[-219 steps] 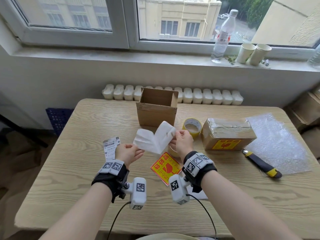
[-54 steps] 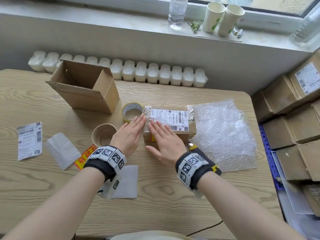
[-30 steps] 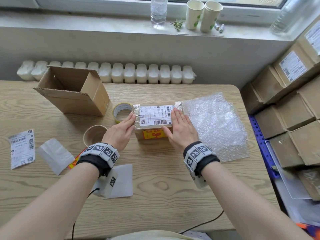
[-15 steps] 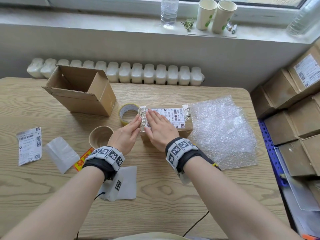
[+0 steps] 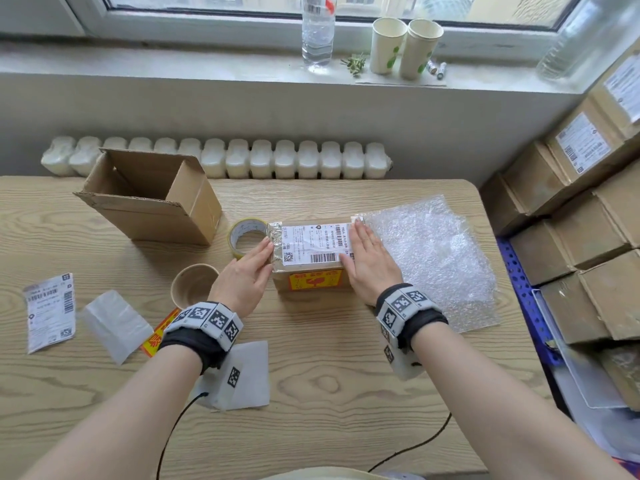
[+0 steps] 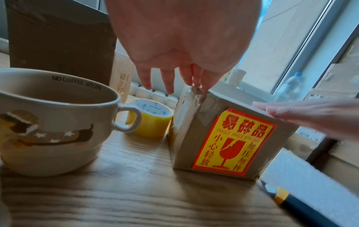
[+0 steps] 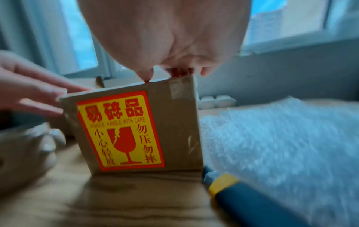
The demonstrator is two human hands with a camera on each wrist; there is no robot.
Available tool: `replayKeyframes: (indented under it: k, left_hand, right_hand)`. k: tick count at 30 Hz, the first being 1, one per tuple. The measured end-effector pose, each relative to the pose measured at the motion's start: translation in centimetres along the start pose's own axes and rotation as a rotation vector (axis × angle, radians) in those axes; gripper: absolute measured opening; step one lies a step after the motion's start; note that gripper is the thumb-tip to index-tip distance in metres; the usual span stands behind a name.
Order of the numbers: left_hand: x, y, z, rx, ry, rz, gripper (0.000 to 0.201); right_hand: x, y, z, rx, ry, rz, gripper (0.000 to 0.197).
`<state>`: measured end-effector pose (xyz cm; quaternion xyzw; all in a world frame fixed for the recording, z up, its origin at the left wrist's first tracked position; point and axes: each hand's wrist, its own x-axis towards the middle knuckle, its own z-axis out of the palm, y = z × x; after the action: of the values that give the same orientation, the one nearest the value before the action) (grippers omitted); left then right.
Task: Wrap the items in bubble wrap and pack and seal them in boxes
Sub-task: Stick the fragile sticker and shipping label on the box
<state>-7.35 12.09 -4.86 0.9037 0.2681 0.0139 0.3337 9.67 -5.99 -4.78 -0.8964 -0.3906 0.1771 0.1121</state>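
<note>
Since half a second ago, my right hand slides rightward. Sealed brown cardboard box, mid-bench; long axis left-right. Left hand and right hand flat, released, pressing opposite ends, equally near.

both forearms are bare, with no sleeves in view. the left hand and the right hand are bare too — no gloves or rings visible. each wrist wears a black band topped by a row of white square tiles printed with black-and-white coded markers. under each band hangs a white camera housing — the left one carries another coded marker. a thin black cable trails from each housing.
</note>
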Motion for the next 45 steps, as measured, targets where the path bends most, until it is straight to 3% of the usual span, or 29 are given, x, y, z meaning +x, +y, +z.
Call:
replayKeyframes:
  k: [3, 5, 9, 13, 21, 28, 35, 40, 45]
  left_hand:
    - [-0.1, 0.5, 0.0, -0.128, 0.106, -0.044, 0.046]
    - [-0.2, 1.1, -0.1, -0.251, 0.151, -0.143, 0.050]
    - [-0.2, 1.9, 0.4, -0.455, 0.100, -0.276, 0.042]
    - [-0.1, 2.2, 0.7, -0.738, 0.095, -0.358, 0.036]
    - [1.5, 4.0, -0.3, -0.871, 0.140, -0.326, 0.050]
    - [8.6, 5.4, -3.5, -0.935, 0.180, -0.331, 0.046]
    - [14.0, 4.9, -3.9, -0.985, 0.178, -0.446, 0.047]
    - [15.5, 3.9, -3.4, -1.001, 0.168, -0.538, 0.049]
    - [16.5, 3.2, -2.8, -0.952, 0.149, -0.534, 0.048]
  right_hand:
    - [-0.7, 0.5, -0.2, 0.365, 0.046, 0.070, 0.060]
    - [-1.0, 0.8, -0.2, 0.619, 0.055, 0.144, 0.060]
    - [-1.1, 0.9, -0.7, 0.957, 0.102, 0.252, 0.058]
    - [-0.7, 1.4, -1.2, 1.147, 0.113, 0.336, 0.056]
    - [0.8, 2.7, -3.3, 1.223, 0.179, 0.346, 0.051]
    - [8.1, 2.4, -6.5, 1.249, 0.136, 0.286, 0.053]
    - [14.5, 2.3, -6.5, 1.130, 0.117, 0.292, 0.053]
    - [15.7, 2.3, -6.0, 1.078, 0.084, 0.325, 0.051]
    - [15.3, 2.0, -6.1, 1.012, 0.080, 0.352, 0.047]
